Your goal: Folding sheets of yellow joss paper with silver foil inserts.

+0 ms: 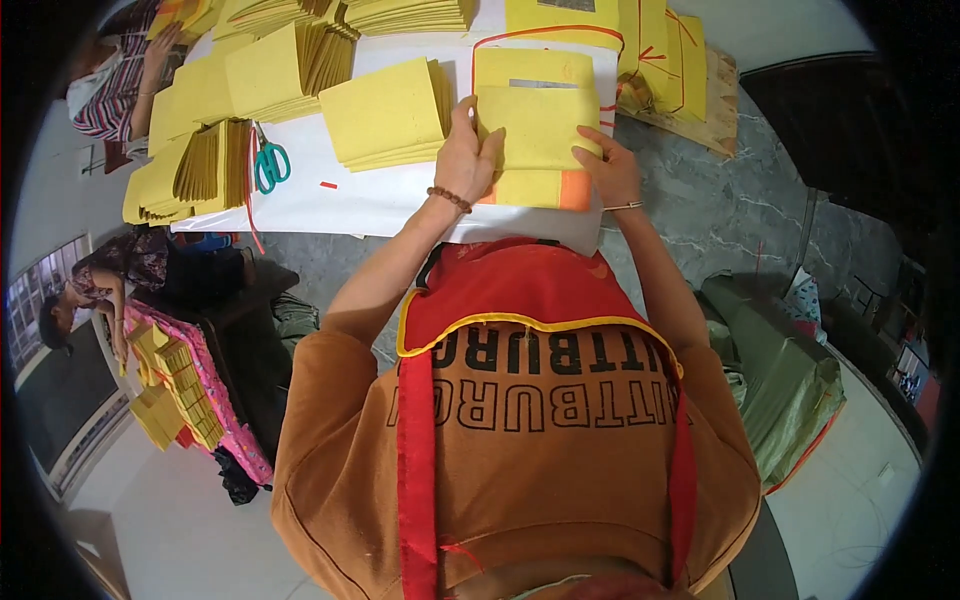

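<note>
Both of my hands hold the sides of a yellow paper stack (540,130) at the table's front edge. My left hand (470,155) grips its left edge, the thumb lying on the face and a beaded bracelet at the wrist. On the opposite edge my right hand (608,168) is curled, fingertips on the top surface. A silvery strip shows near the stack's far end, and an orange and yellow band lies at its near end. Red string (548,30) runs in a loop around the far side. Beside my left hand lies another fanned yellow paper stack (385,115).
Teal-handled scissors (271,165) and a red scrap (328,185) lie on the white table cover (375,195). More yellow paper stacks (265,75) fill the left side. Tied yellow bundles (672,70) rest on a wooden board (722,105). Two other people work at the left.
</note>
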Tool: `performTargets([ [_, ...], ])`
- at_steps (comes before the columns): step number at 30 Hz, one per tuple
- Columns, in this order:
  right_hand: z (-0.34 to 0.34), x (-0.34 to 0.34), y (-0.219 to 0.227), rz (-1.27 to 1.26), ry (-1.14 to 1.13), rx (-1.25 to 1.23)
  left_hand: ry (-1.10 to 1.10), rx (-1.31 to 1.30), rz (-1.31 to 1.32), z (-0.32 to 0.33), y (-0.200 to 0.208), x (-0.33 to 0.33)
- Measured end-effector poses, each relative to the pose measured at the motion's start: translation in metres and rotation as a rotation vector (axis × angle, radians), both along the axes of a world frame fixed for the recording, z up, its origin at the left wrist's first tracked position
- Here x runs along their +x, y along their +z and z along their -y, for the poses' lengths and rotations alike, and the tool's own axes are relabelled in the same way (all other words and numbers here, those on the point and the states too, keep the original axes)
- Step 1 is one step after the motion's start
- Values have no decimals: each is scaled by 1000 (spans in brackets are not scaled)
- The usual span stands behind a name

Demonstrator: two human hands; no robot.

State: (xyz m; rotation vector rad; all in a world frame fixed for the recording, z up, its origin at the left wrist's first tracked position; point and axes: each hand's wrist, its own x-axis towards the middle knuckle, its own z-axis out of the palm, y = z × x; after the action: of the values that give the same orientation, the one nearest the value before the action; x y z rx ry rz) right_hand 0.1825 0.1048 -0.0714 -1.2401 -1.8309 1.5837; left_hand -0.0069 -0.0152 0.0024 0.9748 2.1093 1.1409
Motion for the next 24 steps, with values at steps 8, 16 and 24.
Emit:
performTargets([
  [8, 5, -4, 9, -133, -68, -108, -358, 101, -845, -9, 17, 24],
  [16, 8, -4, 20, -69, -9, -2, -437, 75, -939, -25, -35, 21],
  [24, 4, -18, 53, 337, 80, 850, -464, -3, -952, -27, -36, 21],
])
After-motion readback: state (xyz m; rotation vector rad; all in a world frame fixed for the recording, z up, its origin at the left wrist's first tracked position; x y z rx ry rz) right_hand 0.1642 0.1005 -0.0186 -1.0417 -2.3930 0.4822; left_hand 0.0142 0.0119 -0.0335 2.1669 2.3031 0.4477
